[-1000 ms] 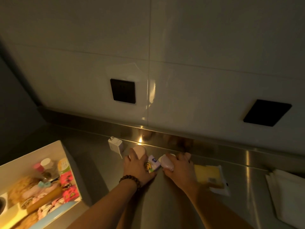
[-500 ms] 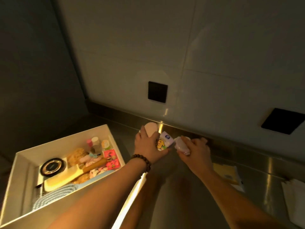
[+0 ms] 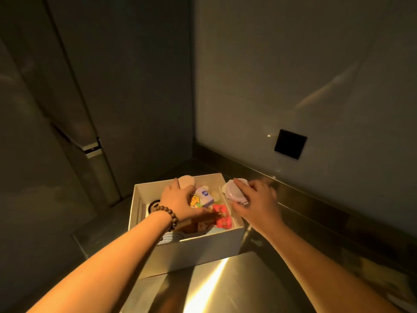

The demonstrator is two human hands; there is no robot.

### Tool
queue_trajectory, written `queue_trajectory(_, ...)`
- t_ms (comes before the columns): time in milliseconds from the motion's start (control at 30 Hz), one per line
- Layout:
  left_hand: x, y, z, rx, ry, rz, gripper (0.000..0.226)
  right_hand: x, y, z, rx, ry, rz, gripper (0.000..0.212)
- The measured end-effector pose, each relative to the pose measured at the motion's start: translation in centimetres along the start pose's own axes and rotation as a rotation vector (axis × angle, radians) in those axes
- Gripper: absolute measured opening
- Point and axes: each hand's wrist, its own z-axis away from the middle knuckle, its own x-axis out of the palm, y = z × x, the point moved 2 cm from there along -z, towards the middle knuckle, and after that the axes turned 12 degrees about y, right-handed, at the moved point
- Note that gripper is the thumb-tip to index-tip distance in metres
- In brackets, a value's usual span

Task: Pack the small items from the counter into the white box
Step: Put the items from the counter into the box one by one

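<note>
White box [image 3: 196, 245] sits on the steel worktop [image 3: 225, 285], in the corner by the wall, open top, already well filled. Visible inside: red packet [image 3: 222, 214], a dark round disc [image 3: 154, 205] at the left end, wooden piece [image 3: 198, 223] under the left wrist, pale blue ribbed thing at the near edge. Much of the rest is hidden by the arm.

Change over the last second: both hands have left the back strip of the worktop, where they were gathering items, and have swung left to the box. Loads carried across intact.

Left hand [image 3: 180, 203], beaded bracelet [image 3: 168, 214] at the wrist, now hangs over the box interior. It grips two things at once: a pink round puff [image 3: 187, 182] at the fingertips and a small white pack [image 3: 202, 197] with a yellow cartoon figure under the thumb side.

Right hand [image 3: 257, 201] hovers at the box's right wall, fingers closed round a pale pink oval case [image 3: 234, 192] with a dotted face. Case is above the rim, not yet inside.

Judgement: transport step done, drop-off pending. Nothing released so far. Free space looks tight near the red packet; the right rear corner seems the likely spot. Left hand must let go of two things together, so one may land on the rim or tip out.

Black wall plate [image 3: 290, 144] at right.
</note>
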Motion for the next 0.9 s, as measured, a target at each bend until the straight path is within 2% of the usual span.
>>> queue_trajectory(267,5.3,-2.7,-0.2,0.042,-0.263,-0.01,0.093,3.5,-1.9,-0.5,-0.058,-0.084,0.061,0.066)
queue_trajectory(567,5.9,-2.5,-0.9,0.135,-0.278,-0.034,0.083,5.0,-1.4,-1.0,-0.036,-0.109,0.085,0.069)
queue_trajectory(667,4.5,-1.9,-0.8,0.199,-0.318,-0.002,0.092,5.0,-2.0,-1.1,-0.067,-0.105,0.068,0.067)
queue_trajectory(700,3.5,-1.5,-0.9,0.188,-0.303,0.076,0.095,4.9,-2.1,-1.2,-0.082,-0.111,0.064,0.067)
queue_trajectory(767,1.1,-0.6,-1.3,0.103,-0.269,0.416,0.096,4.8,-2.7,-1.3,-0.093,-0.133,0.048,0.066)
queue_trajectory(833,-1.0,0.4,-1.5,0.008,-0.272,0.802,0.087,4.7,-3.6,-1.5,-0.091,-0.147,0.016,0.064)
queue_trajectory(900,-2.2,1.0,-1.5,-0.08,-0.329,1.017,0.073,4.7,-4.8,-1.5,-0.112,-0.125,-0.031,0.062)
